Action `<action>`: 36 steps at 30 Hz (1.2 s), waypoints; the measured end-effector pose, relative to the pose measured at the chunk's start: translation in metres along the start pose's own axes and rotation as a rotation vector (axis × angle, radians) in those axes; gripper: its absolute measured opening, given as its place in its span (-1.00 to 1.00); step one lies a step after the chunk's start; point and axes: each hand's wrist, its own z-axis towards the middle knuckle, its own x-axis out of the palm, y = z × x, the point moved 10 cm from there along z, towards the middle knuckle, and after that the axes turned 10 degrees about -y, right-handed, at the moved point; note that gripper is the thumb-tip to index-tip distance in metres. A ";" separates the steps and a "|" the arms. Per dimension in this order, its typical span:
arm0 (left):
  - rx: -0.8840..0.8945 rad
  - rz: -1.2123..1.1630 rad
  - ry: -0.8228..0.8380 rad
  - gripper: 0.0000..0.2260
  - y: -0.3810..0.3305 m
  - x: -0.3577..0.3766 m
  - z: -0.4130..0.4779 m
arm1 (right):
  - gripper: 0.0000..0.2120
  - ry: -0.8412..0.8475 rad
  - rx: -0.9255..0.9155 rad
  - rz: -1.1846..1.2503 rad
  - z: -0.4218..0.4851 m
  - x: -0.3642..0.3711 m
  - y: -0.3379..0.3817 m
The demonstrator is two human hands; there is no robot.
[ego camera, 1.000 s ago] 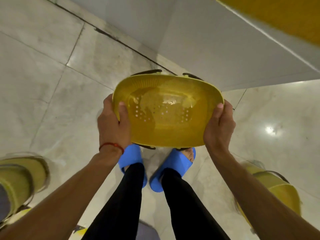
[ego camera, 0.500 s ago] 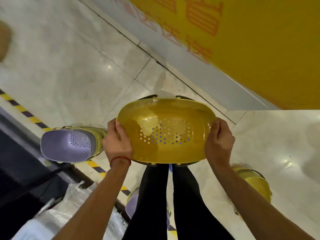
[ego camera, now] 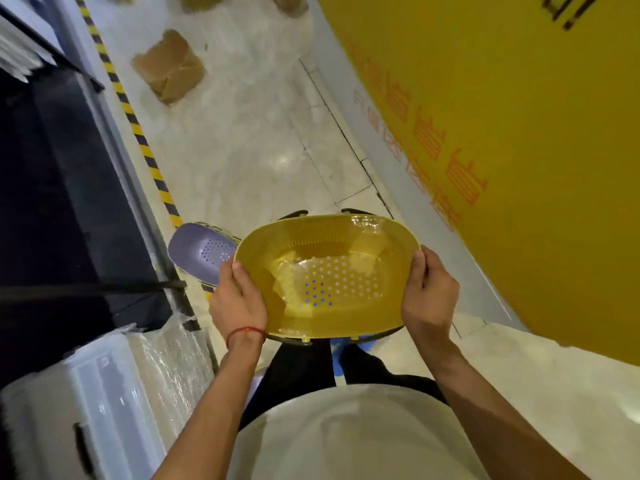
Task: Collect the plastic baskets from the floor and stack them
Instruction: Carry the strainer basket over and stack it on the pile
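I hold a yellow plastic basket (ego camera: 329, 271) with a perforated bottom in front of my waist, its opening facing up at me. My left hand (ego camera: 237, 303) grips its left rim and my right hand (ego camera: 427, 296) grips its right rim. Dark handles stick out at its far edge. A purple basket (ego camera: 199, 249) lies on the floor just left of and beyond the yellow one, partly hidden behind its rim.
A yellow wall panel with red lettering (ego camera: 502, 150) runs along the right. Black and yellow hazard tape (ego camera: 138, 133) borders a dark area on the left. Wrapped white bins (ego camera: 104, 393) sit at lower left. A brown box (ego camera: 168, 65) stands farther along the tiled floor.
My view has swung up and left along the aisle. The yellow basket stays in both hands, and the purple basket now sits closer to its left rim. The yellow baskets at floor level are out of view.
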 end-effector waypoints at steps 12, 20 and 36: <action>-0.457 -0.098 -0.207 -0.64 0.063 -0.032 0.089 | -0.64 0.328 -0.331 -0.076 0.044 0.146 0.178; -0.724 -0.150 -0.394 -0.66 0.100 -0.059 0.134 | -0.66 0.549 -0.573 -0.026 0.038 0.263 0.303; -1.245 0.104 -0.878 -0.67 0.083 -0.084 0.148 | -0.70 1.154 -1.063 0.015 -0.030 0.479 0.474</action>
